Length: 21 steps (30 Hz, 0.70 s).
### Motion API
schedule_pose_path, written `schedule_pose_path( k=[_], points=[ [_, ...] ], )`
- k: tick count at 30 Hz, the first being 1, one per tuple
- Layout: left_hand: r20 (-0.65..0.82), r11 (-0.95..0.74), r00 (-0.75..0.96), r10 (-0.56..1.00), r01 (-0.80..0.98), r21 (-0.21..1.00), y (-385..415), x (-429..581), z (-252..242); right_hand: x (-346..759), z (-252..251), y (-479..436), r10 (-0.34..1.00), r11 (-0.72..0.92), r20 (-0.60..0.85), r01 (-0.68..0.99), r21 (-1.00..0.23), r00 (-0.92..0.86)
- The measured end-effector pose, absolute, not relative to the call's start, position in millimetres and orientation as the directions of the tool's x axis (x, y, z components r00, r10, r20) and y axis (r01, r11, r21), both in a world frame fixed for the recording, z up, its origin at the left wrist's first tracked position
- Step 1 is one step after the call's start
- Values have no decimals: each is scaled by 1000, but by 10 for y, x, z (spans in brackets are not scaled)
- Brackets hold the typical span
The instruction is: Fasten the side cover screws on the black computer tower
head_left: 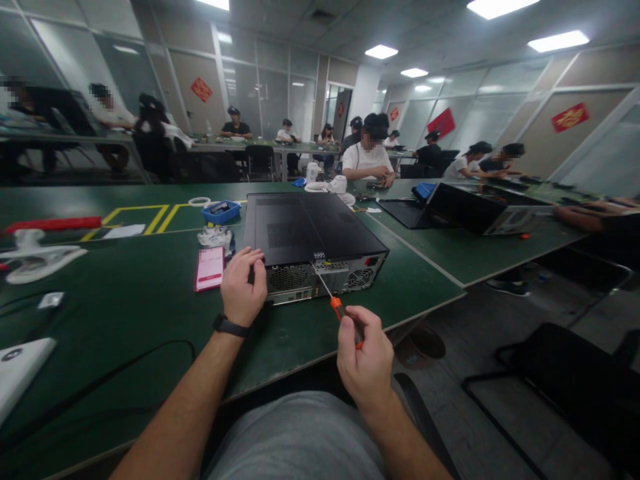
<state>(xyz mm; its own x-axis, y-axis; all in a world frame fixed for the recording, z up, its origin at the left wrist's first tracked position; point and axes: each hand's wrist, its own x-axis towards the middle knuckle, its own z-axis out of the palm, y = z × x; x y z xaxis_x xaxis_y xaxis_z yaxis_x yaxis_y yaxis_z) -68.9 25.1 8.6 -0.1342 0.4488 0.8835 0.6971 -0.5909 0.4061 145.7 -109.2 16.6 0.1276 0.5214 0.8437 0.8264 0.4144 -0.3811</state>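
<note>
One screwdriver (336, 305) clenched in right hand (366, 350), tip at rear of desktop PC case (310, 227); left hand (244, 285) loosely half-open at its corner.

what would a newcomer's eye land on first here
Probably the black computer case lying mid-picture on the green table, its vented end facing the viewer. Next comes the orange-collared screwdriver in the right hand, angled up to that end, while the left hand rests at the case's near left corner.
</note>
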Motion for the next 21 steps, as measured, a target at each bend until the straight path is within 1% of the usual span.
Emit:
schedule_pose_path(
  k=[4, 8, 10, 17, 21],
  points=[
    [883, -591, -136, 450, 696, 408, 244, -685, 90, 1438, 153, -1107, 546, 381, 820, 822, -424, 170],
    [879, -588, -138, 456, 695, 414, 240, -690, 88, 1428, 141, -1089, 498, 377, 850, 841, -389, 170],
    [880, -589, -137, 456, 694, 413, 241, -692, 88, 1437, 146, -1080, 501, 388, 852, 840, -379, 153],
    [881, -587, -140, 452, 697, 412, 243, -692, 79, 1441, 163, -1101, 536, 420, 825, 792, -444, 179],
    [878, -582, -143, 457, 699, 416, 244, -692, 74, 1440, 160, -1091, 504, 401, 848, 825, -398, 165]
  ],
)
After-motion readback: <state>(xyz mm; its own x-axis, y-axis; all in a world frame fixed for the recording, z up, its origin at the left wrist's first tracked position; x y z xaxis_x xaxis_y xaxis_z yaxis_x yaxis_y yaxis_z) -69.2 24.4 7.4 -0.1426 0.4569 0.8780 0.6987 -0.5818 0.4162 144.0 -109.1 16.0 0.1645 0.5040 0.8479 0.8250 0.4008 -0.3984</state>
